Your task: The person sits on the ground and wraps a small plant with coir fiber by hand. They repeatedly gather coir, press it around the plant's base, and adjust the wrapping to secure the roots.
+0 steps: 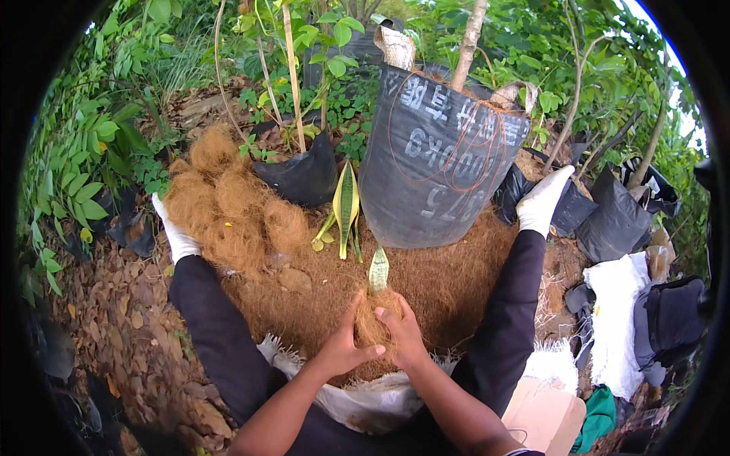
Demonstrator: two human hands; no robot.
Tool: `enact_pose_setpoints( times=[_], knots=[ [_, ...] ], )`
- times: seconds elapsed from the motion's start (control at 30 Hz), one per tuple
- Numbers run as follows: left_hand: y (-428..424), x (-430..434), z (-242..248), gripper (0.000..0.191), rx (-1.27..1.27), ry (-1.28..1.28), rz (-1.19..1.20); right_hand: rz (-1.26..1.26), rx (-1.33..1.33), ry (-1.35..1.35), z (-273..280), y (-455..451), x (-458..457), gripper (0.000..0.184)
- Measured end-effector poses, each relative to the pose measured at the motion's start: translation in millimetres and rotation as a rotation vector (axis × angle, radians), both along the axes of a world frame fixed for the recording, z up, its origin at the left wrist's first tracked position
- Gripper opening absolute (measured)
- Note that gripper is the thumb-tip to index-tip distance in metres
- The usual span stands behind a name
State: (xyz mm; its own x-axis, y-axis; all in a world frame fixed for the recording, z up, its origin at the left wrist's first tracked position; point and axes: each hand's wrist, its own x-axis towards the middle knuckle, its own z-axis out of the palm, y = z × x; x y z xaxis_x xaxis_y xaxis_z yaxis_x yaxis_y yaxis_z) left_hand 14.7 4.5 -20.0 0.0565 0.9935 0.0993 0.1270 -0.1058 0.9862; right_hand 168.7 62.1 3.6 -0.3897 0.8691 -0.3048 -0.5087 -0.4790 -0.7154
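Between my legs, my left hand (pixel 349 342) and my right hand (pixel 402 335) cup a clump of brown coir fibre (pixel 373 322) from both sides. Out of the top of the clump stands a short, pale green snake plant leaf cutting (pixel 378 271); its lower end is hidden in the fibre. Just beyond lie longer, yellow-edged snake plant leaves (pixel 345 208) on a bed of loose coir (pixel 439 282). A white woven sack (pixel 370 402) is spread over my lap beneath the hands.
Balls of coir fibre (pixel 228 199) are heaped at the left, near my foot. A large black grow bag (pixel 428 171) with printed writing and a tree trunk stands ahead. Smaller black plant bags (pixel 302 174) flank it. White sacking (pixel 616 319) and a green cloth (pixel 596 419) lie at the right.
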Motion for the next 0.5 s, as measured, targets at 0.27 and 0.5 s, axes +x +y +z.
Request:
enact_pose_setpoints(
  times=[0.27, 0.5],
  knots=[
    [6.6, -5.3, -29.3, 0.070, -0.346, -0.902, 0.110, -0.018, 0.274, -0.364, -8.9, -3.1, -9.5, 0.052],
    [-7.0, 11.6, -41.4, 0.083, -0.311, -0.764, 0.069, -0.091, 0.515, -0.677, -22.4, -4.1, -18.5, 0.053]
  ],
)
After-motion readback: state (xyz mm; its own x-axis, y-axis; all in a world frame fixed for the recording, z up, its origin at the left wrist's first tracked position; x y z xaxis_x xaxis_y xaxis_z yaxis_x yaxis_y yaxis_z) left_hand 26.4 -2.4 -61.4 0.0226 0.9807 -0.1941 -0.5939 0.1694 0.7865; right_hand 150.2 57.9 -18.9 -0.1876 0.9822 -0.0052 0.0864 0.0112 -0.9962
